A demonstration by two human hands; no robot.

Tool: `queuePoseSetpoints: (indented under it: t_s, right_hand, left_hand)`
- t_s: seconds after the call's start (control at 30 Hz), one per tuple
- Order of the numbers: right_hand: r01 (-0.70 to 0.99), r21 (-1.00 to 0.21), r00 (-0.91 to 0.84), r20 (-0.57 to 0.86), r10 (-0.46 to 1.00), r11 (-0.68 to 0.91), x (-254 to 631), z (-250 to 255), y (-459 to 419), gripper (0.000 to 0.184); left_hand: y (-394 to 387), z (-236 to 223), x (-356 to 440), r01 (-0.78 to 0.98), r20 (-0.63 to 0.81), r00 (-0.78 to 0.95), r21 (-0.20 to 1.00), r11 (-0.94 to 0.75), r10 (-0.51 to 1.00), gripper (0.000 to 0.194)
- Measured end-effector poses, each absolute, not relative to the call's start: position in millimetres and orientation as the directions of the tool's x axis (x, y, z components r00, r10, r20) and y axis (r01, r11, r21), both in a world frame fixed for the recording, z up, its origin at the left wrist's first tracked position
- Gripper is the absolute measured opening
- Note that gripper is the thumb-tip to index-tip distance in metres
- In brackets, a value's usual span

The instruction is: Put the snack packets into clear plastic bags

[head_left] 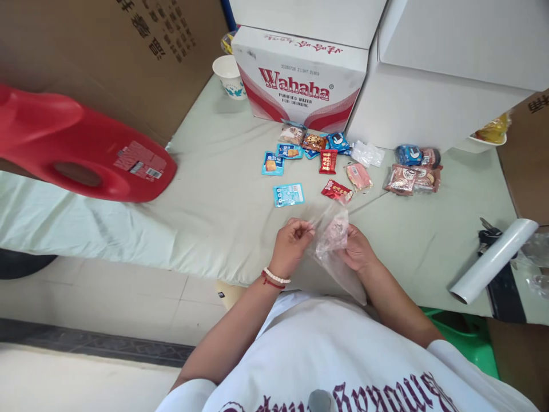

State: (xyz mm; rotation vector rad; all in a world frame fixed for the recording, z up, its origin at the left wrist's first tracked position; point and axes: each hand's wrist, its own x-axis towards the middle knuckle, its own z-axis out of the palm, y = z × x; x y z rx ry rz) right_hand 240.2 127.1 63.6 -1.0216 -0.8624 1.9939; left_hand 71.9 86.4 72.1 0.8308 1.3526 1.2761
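A clear plastic bag (328, 252) hangs between my two hands above the table's front edge. My left hand (295, 243), with two bracelets on its wrist, pinches the bag's left side. On the other side my right hand (357, 247) grips it, its fingers partly behind the plastic. Something pinkish shows through the bag near my right fingers; I cannot make out what it is. Just beyond lie a red snack packet (337, 190), a pink packet (359, 176) and a light blue packet (289, 195). A second red packet (328, 161) is a little farther back.
Several small snack packets (314, 142) lie before the Wahaha carton (300, 86); brown packets (402, 179) sit to the right. A paper cup (230, 77) stands behind. A red jug (94, 149) is at left, a plastic roll (493, 262) at right. White boxes (446, 97) stand at the back.
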Motion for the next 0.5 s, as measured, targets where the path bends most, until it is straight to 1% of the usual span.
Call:
queuePoseSetpoints:
  t_s: [0.07, 0.13, 0.17, 0.2, 0.3, 0.37, 0.5]
  right_hand:
    - [-0.281, -0.804, -0.478, -0.357, 0.803, -0.524, 239.3, 63.7, 125.4, 0.039]
    - [-0.269, -0.799, -0.528, -0.345, 0.776, -0.538, 235.6, 63.8, 122.6, 0.049]
    - [-0.267, -0.801, -0.535, -0.339, 0.774, -0.536, 233.0, 63.8, 121.1, 0.051]
    - [-0.269, -0.804, -0.528, -0.337, 0.779, -0.53, 230.2, 63.8, 119.8, 0.049]
    - [-0.288, -0.802, -0.472, -0.357, 0.806, -0.524, 225.1, 63.7, 119.6, 0.035]
    - [-0.314, -0.796, -0.425, -0.37, 0.826, -0.518, 227.8, 63.8, 123.7, 0.033]
    - [-0.372, -0.8, -0.329, -0.361, 0.873, -0.471, 242.2, 66.6, 135.2, 0.032]
  left_hand:
    - [85.1, 71.2, 72.0, -0.025, -0.163, -0.258, 0.987, 0.161, 0.952, 0.014]
    - [83.1, 72.6, 75.0, 0.073, -0.111, -0.29, 0.988, 0.138, 0.95, 0.011]
    - [82.1, 73.8, 77.1, 0.114, -0.084, -0.307, 0.986, 0.124, 0.948, 0.011]
    - [81.1, 75.0, 79.0, 0.154, -0.058, -0.325, 0.981, 0.113, 0.944, 0.01]
    - [79.7, 77.4, 81.7, 0.246, -0.009, -0.367, 0.963, 0.107, 0.93, 0.01]
    - [80.5, 77.1, 79.4, 0.257, -0.007, -0.38, 0.96, 0.113, 0.925, 0.011]
    - [84.5, 75.8, 72.6, 0.146, -0.058, -0.364, 0.982, 0.118, 0.93, 0.024]
